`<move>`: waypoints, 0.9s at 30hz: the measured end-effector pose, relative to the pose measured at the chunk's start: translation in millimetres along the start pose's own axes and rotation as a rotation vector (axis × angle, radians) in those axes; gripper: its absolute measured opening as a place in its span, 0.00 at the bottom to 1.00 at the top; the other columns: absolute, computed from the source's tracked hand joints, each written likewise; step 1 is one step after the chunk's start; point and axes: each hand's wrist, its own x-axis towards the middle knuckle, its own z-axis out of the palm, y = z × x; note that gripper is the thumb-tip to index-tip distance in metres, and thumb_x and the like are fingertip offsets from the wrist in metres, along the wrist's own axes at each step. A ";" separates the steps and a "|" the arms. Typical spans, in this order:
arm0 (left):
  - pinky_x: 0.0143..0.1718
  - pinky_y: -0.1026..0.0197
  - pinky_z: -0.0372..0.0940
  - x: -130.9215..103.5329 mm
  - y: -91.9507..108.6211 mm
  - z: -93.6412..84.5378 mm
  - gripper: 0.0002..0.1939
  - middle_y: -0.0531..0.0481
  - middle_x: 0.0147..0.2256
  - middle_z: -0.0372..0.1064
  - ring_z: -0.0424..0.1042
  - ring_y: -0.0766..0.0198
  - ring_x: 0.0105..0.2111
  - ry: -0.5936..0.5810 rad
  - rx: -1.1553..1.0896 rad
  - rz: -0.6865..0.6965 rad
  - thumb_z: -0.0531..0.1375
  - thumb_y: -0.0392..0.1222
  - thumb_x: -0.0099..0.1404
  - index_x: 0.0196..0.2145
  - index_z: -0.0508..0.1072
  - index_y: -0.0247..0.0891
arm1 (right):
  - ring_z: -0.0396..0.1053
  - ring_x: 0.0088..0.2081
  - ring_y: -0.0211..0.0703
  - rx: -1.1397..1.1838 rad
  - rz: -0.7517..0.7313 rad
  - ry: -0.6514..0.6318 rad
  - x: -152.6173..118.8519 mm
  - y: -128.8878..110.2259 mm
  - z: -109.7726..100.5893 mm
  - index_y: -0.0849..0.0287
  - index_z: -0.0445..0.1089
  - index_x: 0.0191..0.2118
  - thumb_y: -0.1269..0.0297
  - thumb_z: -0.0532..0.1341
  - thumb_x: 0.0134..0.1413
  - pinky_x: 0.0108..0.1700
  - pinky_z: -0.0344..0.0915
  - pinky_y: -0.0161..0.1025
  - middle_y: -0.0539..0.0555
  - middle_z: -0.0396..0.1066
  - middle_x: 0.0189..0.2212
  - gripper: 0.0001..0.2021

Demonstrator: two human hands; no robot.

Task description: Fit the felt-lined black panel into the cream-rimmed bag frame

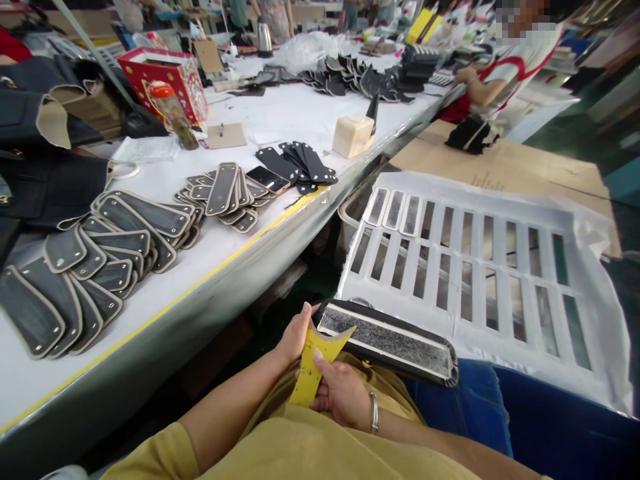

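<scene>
A black strap piece with a grey felt-like panel and white lines (387,337) lies slanted over my lap. My left hand (296,333) is closed on its left end, thumb up. A yellow piece with a curved, two-pointed upper edge (313,370) is gripped in my right hand (343,393), with the thumb pressed on its face. One upper point of the yellow piece overlaps the strap piece's left part. My left fingers are mostly hidden behind the pieces.
On the white table (220,250) at left lie several dark pieces with pale edges (127,227), a phone (269,179) and a cream block (353,136). A white slotted sheet (480,267) is at right, above a blue container (455,407). Another person (515,67) sits at upper right.
</scene>
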 end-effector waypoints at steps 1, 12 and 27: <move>0.49 0.55 0.61 -0.7 1.4 0.9 0.32 0.44 0.43 0.73 0.68 0.51 0.48 -0.003 0.014 0.003 0.47 0.62 0.64 0.52 0.69 0.35 | 0.72 0.23 0.39 0.005 0.004 0.004 -0.6 -0.3 0.2 0.64 0.68 0.34 0.53 0.60 0.51 0.19 0.64 0.30 0.60 0.75 0.32 0.16; 0.44 0.58 0.62 -11.2 22.2 12.3 0.30 0.47 0.37 0.75 0.70 0.54 0.42 -0.008 0.262 0.104 0.45 0.61 0.65 0.46 0.74 0.35 | 0.72 0.24 0.39 0.007 -0.005 -0.002 -3.8 1.6 -3.3 0.64 0.68 0.35 0.52 0.59 0.52 0.19 0.63 0.29 0.60 0.75 0.32 0.16; 0.28 0.62 0.58 -11.8 22.5 19.7 0.30 0.50 0.23 0.70 0.65 0.62 0.25 0.043 0.326 0.106 0.46 0.64 0.62 0.24 0.71 0.35 | 0.71 0.23 0.40 0.005 -0.035 0.038 -4.6 2.6 -5.8 0.64 0.67 0.35 0.54 0.60 0.52 0.18 0.64 0.30 0.59 0.74 0.30 0.15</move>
